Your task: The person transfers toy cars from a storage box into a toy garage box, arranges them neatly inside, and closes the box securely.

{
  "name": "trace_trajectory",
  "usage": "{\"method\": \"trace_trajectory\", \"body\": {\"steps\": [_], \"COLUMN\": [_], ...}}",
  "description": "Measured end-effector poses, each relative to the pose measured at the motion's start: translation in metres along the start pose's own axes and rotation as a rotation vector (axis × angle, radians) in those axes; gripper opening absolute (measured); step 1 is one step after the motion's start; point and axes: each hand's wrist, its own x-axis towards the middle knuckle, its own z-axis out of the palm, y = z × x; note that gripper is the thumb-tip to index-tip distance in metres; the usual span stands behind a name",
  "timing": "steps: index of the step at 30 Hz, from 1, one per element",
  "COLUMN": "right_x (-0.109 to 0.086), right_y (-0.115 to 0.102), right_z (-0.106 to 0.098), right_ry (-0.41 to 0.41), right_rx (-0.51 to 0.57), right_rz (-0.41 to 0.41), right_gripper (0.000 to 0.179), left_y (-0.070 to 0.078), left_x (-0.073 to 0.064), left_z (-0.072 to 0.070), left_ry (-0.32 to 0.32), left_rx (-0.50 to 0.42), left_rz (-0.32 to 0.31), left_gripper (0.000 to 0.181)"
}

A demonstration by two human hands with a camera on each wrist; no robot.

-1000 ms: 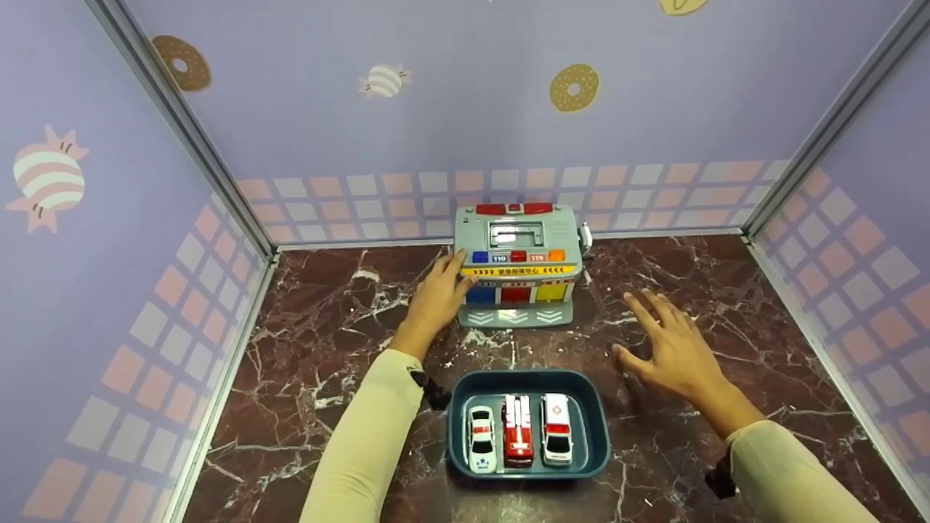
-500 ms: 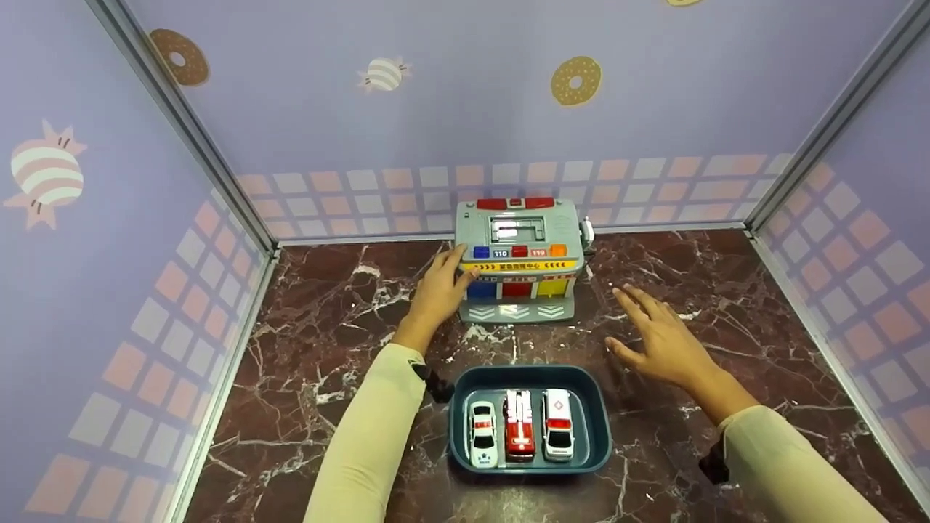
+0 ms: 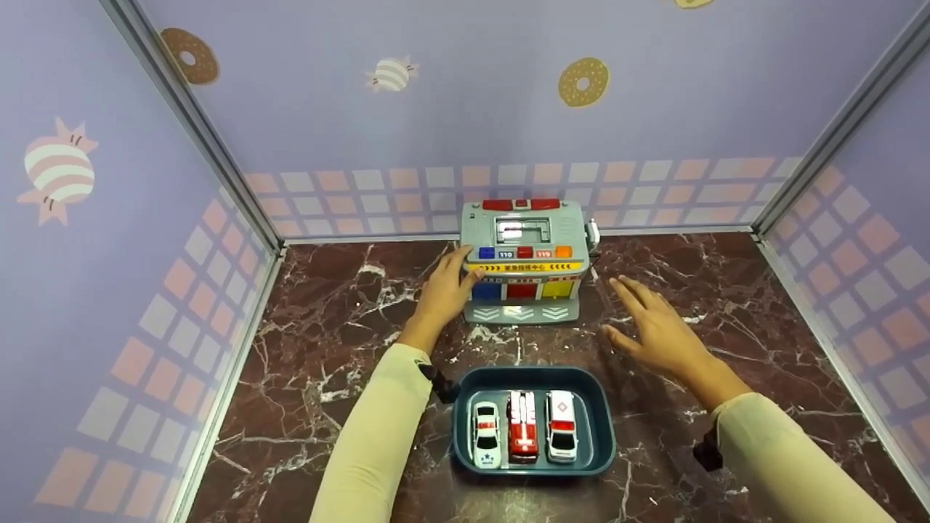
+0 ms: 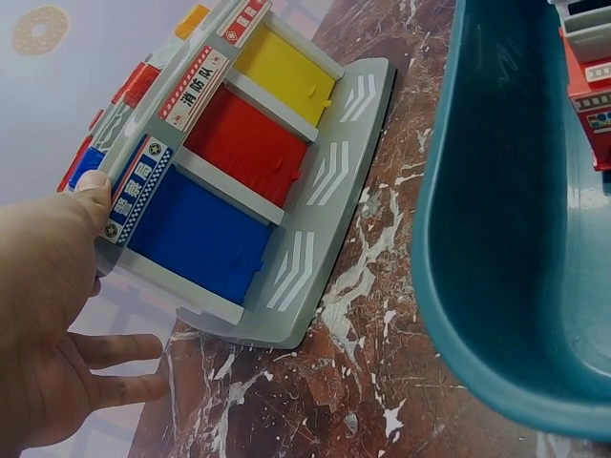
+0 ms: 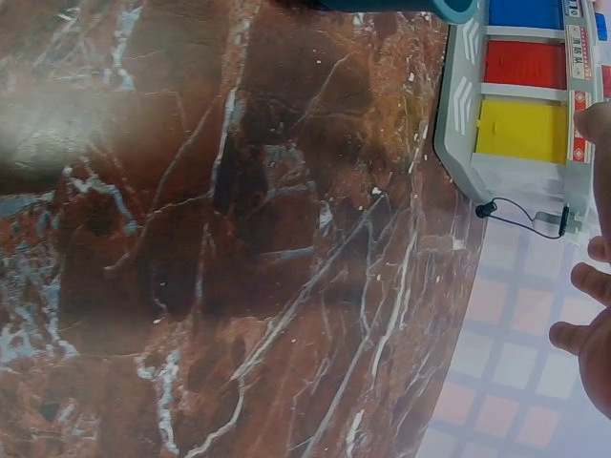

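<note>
Toy garage (image 3: 523, 266): stands upright on the dark marbled tabletop (image 3: 312, 407), near the back wall (image 3: 472, 109), beyond a teal tray (image 3: 609, 425). Starting far left: left wall (image 3: 145, 254), printed with a striped candy (image 3: 59, 171). Next, from a pale sleeve (image 3: 378, 436): left hand (image 3: 445, 289), holds the garage at its left front corner, thumb (image 4: 94, 196) on the front edge, forefinger along the side; in the left wrist view, stretches two fingers (image 4: 119, 389) out straight, apart from the toy. Along the roof's front: blue light (image 3: 487, 253), red light (image 3: 525, 252), orange light (image 3: 563, 251). Below, in line: blue door (image 3: 487, 291), red door (image 3: 522, 291), yellow door (image 3: 557, 290), above a grey ramp (image 3: 501, 314) with white arrows. In the tray, side by side and apart: white police car (image 3: 486, 436), red fire truck (image 3: 522, 427), white ambulance (image 3: 561, 428). On the garage's right side: white piece (image 3: 593, 234), too small to tell what. Farther right: right hand (image 3: 657, 330), wide, fingers spread, near the garage but apart from it. Far right: right wall (image 3: 864, 240), patterned with pale squares.
</note>
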Motion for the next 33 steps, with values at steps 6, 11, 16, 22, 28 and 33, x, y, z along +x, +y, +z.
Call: {"method": "trace_trajectory", "body": {"steps": [6, 11, 16, 22, 28, 33], "right_x": [0.009, 0.015, 0.022, 0.032, 0.04, 0.045], "right_y": [0.001, 0.002, 0.0, -0.004, -0.006, -0.008], "right_z": [-0.003, -0.005, -0.006, -0.006, -0.008, -0.008], "right_ry": [0.023, 0.019, -0.007, -0.009, -0.011, -0.021], "right_rx": [0.003, -0.004, 0.007, 0.018, 0.007, -0.002], "right_rz": [-0.03, -0.03, -0.011, -0.023, -0.035, -0.034], "right_gripper": [0.086, 0.084, 0.083, 0.081, 0.081, 0.081], "left_y": [0.001, 0.003, 0.001, -0.002, -0.003, -0.003], "left_x": [0.002, 0.005, 0.004, 0.004, 0.006, 0.006], "left_z": [-0.002, -0.006, -0.007, -0.007, -0.008, -0.008], "left_ry": [-0.01, -0.011, -0.009, -0.003, 0.018, 0.044], "left_rx": [0.007, 0.013, 0.025, 0.041, 0.061, 0.058], "left_rz": [0.0, 0.001, -0.008, 0.011, 0.05, 0.094], "left_gripper": [0.068, 0.066, 0.064, 0.063, 0.063, 0.063]}}
